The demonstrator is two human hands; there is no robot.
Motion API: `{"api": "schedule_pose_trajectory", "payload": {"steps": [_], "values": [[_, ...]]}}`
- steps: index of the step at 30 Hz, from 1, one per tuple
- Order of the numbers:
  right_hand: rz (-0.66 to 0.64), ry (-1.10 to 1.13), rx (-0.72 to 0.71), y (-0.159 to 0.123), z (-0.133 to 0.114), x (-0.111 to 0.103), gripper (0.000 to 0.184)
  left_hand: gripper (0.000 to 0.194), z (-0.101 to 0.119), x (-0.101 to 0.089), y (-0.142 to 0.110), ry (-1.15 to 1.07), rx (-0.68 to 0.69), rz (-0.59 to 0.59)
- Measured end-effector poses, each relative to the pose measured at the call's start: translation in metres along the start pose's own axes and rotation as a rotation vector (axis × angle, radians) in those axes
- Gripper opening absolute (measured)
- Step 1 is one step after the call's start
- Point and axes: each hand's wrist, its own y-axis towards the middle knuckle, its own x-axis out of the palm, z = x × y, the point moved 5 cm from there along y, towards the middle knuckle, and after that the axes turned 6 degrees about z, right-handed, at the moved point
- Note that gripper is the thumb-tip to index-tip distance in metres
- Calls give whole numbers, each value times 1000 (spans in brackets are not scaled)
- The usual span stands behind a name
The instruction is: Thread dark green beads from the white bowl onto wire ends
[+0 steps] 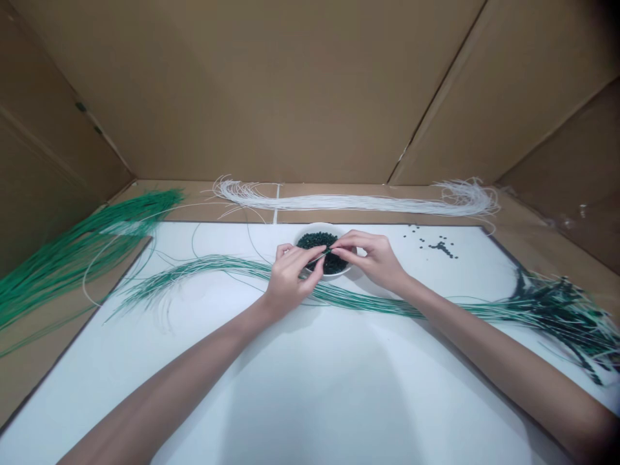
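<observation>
Both my hands meet over a white bowl (334, 276) filled with small dark green beads (312, 240). My left hand (293, 274) is closed in a pinch on a thin pale strand (317, 258), whose tip points toward the other hand. Thumb and forefinger of my right hand (372, 255) are pressed together at that tip, on what looks like one dark green bead (328, 249); its outline blends with the beads below. Beneath my wrists a long bundle of green and white strands (368, 301) lies across the white board, with dark clusters at its right end (564, 310).
A white strand bundle (349, 203) lies along the back. Loose green strands (92, 248) spread over the left side. Several dark beads (442, 248) are scattered on the white board (310, 387) right of the bowl. Cardboard walls (271, 90) enclose the back and sides.
</observation>
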Motion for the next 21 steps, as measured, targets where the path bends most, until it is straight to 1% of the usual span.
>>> {"api": "schedule_pose_trajectory", "payload": {"steps": [3, 6, 11, 13, 15, 18, 21], "values": [[4, -2, -8, 1, 2, -2, 13, 20, 0, 1, -1, 1, 2, -25], [-3, 11, -46, 0, 0, -1, 12, 19, 0, 1, -1, 14, 5, -40], [-50, 31, -92, -3, -5, 4, 13, 16, 2, 2, -1, 5, 29, -57], [-53, 35, -77, -4, -4, 4, 14, 16, 2, 2, -2, 9, 27, -61], [-9, 45, -44, -3, -1, 1, 15, 17, 0, 2, -2, 27, 14, -61], [92, 83, 25, -1, 7, -7, 18, 18, -4, 2, -2, 56, -26, -48], [108, 123, 93, 0, 13, -9, 21, 21, -9, 0, -2, 64, -73, -25]]}}
